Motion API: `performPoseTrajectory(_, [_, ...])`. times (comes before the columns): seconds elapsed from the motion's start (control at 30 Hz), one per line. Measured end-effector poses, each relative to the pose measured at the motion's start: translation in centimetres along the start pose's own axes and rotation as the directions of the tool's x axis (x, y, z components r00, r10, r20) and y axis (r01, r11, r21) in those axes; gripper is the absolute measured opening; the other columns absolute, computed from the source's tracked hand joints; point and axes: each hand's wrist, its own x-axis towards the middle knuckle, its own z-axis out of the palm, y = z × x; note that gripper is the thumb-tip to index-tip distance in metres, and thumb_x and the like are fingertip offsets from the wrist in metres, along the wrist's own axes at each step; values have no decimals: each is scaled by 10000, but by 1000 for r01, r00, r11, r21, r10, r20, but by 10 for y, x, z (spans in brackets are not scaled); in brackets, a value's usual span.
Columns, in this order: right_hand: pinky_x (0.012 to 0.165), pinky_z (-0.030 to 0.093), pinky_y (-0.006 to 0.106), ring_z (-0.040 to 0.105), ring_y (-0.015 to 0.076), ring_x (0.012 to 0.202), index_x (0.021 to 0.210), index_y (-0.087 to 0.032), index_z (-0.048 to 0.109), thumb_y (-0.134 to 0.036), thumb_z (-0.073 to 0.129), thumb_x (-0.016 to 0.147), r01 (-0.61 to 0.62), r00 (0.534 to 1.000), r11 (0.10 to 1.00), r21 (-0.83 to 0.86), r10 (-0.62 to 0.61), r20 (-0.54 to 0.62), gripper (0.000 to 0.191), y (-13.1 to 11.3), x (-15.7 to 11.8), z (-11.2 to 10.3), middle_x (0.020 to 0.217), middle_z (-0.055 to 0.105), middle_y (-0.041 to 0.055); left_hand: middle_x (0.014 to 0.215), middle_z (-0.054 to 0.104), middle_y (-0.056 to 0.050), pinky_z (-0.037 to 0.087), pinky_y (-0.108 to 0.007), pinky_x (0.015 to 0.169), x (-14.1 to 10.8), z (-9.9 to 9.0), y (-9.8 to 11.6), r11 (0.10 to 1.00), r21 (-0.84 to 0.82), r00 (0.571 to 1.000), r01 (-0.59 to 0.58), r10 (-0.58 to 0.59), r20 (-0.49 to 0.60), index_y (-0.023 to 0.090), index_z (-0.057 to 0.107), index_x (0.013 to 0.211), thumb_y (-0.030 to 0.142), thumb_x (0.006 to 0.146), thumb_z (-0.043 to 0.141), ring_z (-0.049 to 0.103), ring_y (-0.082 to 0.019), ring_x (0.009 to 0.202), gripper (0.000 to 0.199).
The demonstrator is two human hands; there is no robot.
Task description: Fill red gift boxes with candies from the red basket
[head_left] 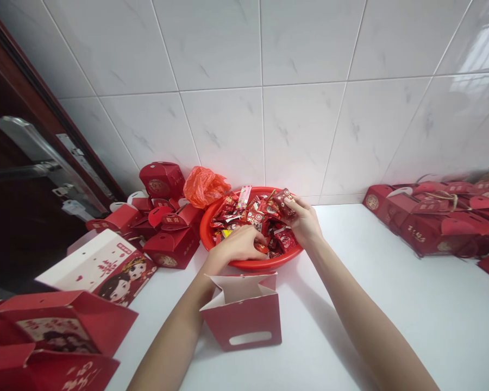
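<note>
A red plastic basket (264, 265) full of wrapped sweets (255, 217) stands against the tiled wall. My right hand (305, 220), over the basket's right side, pinches a dark red printed snack packet (283, 202) between thumb and fingers. My left hand (242, 241) reaches over the front rim with its fingers curled down among the sweets; their tips are partly hidden, and what they hold cannot be made out. Just in front of the basket stands an open red paper gift box (248, 315), its top flaps apart and an oval cut-out in its front. Neither hand touches this box.
Closed red gift boxes (173, 244) and a crumpled orange plastic bag (206, 186) sit left of the basket. Nearer on the left are more boxes (65, 320) and a white-and-red printed one (106, 266). Several red boxes (436, 222) line the right. A door handle (36, 163) is at far left.
</note>
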Motion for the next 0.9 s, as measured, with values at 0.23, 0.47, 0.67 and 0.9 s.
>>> performPoseTrajectory(0.23, [683, 590, 303, 700, 199, 840, 820, -228, 744, -321, 910, 567, -7, 1000, 1000, 7, 7, -13, 317, -2, -2, 2, 860, 768, 0, 562, 568, 6, 322, -281, 589, 5, 0, -2, 1000, 2, 999, -9, 9, -46, 208, 596, 583, 391, 833, 543, 474, -161, 566, 314])
performPoseTrajectory(0.47, [716, 593, 345, 700, 215, 838, 794, -218, 726, -328, 901, 575, -10, 1000, 1000, 0, 10, 26, 301, -2, -1, 2, 810, 750, 3, 554, 302, 45, 276, -267, 554, 8, -5, -10, 954, -290, 936, -82, -26, -351, 221, 320, 580, 599, 880, 479, 323, -119, 545, 508])
performPoseTrajectory(0.67, [728, 596, 354, 708, 236, 893, 807, -230, 737, -303, 884, 583, -13, 995, 1000, 3, 12, 97, 278, -15, -6, 9, 847, 768, 12, 593, 339, 37, 301, -255, 530, -29, -42, 20, 937, -295, 927, -188, 70, -368, 209, 368, 593, 549, 898, 531, 341, -113, 552, 486])
performPoseTrajectory(0.9, [812, 598, 407, 718, 260, 917, 879, -235, 749, -330, 883, 626, 28, 974, 998, -54, -15, 227, 302, -46, -33, 29, 889, 767, 31, 817, 694, -43, 506, -294, 722, -105, -71, 84, 959, -171, 969, -224, 201, -144, 252, 775, 689, 383, 895, 637, 634, -194, 742, 281])
